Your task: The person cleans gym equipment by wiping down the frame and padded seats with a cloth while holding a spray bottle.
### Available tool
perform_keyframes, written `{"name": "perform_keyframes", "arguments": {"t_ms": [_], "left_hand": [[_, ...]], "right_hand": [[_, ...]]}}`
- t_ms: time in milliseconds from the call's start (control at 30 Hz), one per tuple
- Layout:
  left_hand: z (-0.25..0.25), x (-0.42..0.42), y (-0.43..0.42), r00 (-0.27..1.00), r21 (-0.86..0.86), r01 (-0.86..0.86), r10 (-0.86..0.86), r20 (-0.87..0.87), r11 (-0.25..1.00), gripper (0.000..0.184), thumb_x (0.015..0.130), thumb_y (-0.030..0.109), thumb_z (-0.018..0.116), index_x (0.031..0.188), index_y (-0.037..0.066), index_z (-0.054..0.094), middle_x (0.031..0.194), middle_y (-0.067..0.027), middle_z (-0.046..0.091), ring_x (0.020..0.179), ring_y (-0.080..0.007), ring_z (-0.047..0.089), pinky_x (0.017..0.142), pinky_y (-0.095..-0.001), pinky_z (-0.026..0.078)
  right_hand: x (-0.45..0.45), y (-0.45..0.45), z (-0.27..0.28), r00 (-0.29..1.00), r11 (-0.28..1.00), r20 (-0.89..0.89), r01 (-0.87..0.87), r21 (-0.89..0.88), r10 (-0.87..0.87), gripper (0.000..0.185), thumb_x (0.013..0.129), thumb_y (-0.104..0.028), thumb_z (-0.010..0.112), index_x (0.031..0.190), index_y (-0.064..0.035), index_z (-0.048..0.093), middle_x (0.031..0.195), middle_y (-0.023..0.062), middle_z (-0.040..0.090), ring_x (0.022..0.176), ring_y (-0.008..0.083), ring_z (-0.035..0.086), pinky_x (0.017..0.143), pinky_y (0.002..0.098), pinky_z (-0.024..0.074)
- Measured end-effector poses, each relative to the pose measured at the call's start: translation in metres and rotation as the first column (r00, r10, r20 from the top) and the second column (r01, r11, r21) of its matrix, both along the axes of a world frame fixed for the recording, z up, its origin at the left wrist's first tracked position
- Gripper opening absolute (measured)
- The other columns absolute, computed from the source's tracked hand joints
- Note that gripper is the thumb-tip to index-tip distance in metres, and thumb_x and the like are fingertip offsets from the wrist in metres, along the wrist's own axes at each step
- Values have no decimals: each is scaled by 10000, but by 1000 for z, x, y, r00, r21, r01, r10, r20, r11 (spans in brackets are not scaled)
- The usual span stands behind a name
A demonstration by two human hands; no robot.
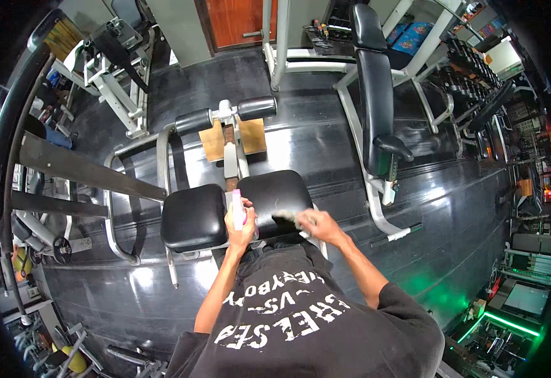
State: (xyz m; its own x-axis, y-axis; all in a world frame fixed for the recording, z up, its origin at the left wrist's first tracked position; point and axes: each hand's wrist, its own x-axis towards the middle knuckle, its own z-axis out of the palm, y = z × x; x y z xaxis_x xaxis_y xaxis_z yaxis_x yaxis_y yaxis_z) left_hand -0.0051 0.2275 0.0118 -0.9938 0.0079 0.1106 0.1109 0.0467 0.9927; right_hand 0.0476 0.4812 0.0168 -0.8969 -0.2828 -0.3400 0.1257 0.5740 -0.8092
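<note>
My left hand (240, 232) is closed around a pink and white spray bottle (237, 200), held upright in front of the gap between two black seat pads. In my right hand (318, 225) is a bunched greyish cloth (286, 215), partly hidden by my fingers and a little blurred. The cloth is at the right seat pad (274, 190), over its front right part; whether it presses on the pad I cannot tell. Beside my left hand lies the left seat pad (193, 217), black and shiny.
Two black foam rollers (258, 108) sit on the machine's far end, above a wooden block (253, 135). To the right stands a black bench (374, 94) on a grey frame. A dumbbell rack (468, 72) is at the far right. Metal beams (86, 167) run along the left.
</note>
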Motion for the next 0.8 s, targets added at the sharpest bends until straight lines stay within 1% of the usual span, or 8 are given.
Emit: {"name": "perform_keyframes", "arguments": {"t_ms": [67, 133, 200, 233, 267, 333, 600, 800], "left_hand": [[-5, 2, -2, 1000, 0, -4, 4, -5, 1000, 192, 856, 5, 602, 1038, -11, 543, 838, -78, 610, 630, -106, 603, 575, -261, 500], [-6, 4, -3, 1000, -2, 2, -2, -10, 1000, 197, 852, 2, 605, 1038, -10, 544, 823, -77, 610, 625, -107, 604, 578, -263, 500], [-4, 5, -1, 1000, 7, -8, 9, -22, 1000, 203, 845, -5, 605, 1038, -10, 544, 805, -74, 610, 621, -113, 610, 585, -267, 501], [-5, 5, 0, 1000, 7, -5, 5, -19, 1000, 203, 845, -5, 605, 1038, -10, 544, 805, -74, 610, 621, -113, 610, 585, -267, 501], [-8, 5, -1, 1000, -3, -2, 2, -27, 1000, 203, 848, -4, 603, 1042, -13, 543, 811, -75, 613, 623, -116, 613, 587, -268, 503], [-4, 0, -2, 999, -16, 1, -2, -44, 1000, 203, 851, -3, 601, 1045, -15, 542, 817, -76, 615, 626, -119, 616, 590, -270, 506], [-16, 5, -2, 1000, 32, -20, 19, 19, 999, 203, 852, -7, 594, 1046, -17, 538, 864, -93, 609, 632, -116, 609, 593, -255, 515], [-20, 3, -2, 998, 97, -11, 5, 66, 995, 211, 859, -25, 578, 1065, -19, 529, 909, -94, 588, 648, -120, 606, 583, -259, 508]], "right_hand": [[-19, 9, -16, 932, 967, -257, 235, -101, -254, 316, 929, -278, 565, 1095, -21, 641, 1133, 145, 648, 1024, 291, 634, 897, 360, 481], [-51, 11, -19, 835, 900, -340, 381, -212, -433, 315, 924, -258, 558, 1104, -12, 637, 1132, 140, 650, 1042, 280, 629, 910, 351, 474], [-76, 13, -41, 833, 922, -400, 374, -103, -383, 311, 916, -239, 557, 1119, -17, 637, 1151, 143, 643, 1087, 275, 610, 931, 339, 460], [-77, 12, -68, 917, 944, -230, 327, -33, -326, 297, 912, -236, 560, 1117, -40, 647, 1200, 137, 621, 1132, 277, 584, 960, 341, 444], [-74, 1, -80, 929, 959, -317, 244, 145, -189, 277, 908, -248, 565, 1097, -67, 657, 1217, 133, 612, 1161, 284, 561, 976, 350, 439], [-67, -10, -84, 887, 917, -365, 361, 166, -283, 240, 895, -231, 587, 1077, -98, 667, 1202, 120, 622, 1179, 298, 543, 981, 379, 441], [1, -37, -43, 817, 914, -545, 349, 207, -188, 207, 843, -206, 658, 1031, -120, 671, 1135, 78, 647, 1163, 302, 556, 945, 397, 469], [7, -83, -40, 827, 956, -562, 145, 254, 23, 265, 771, -171, 710, 1029, -125, 673, 1145, 68, 644, 1168, 283, 561, 979, 383, 465]]}}
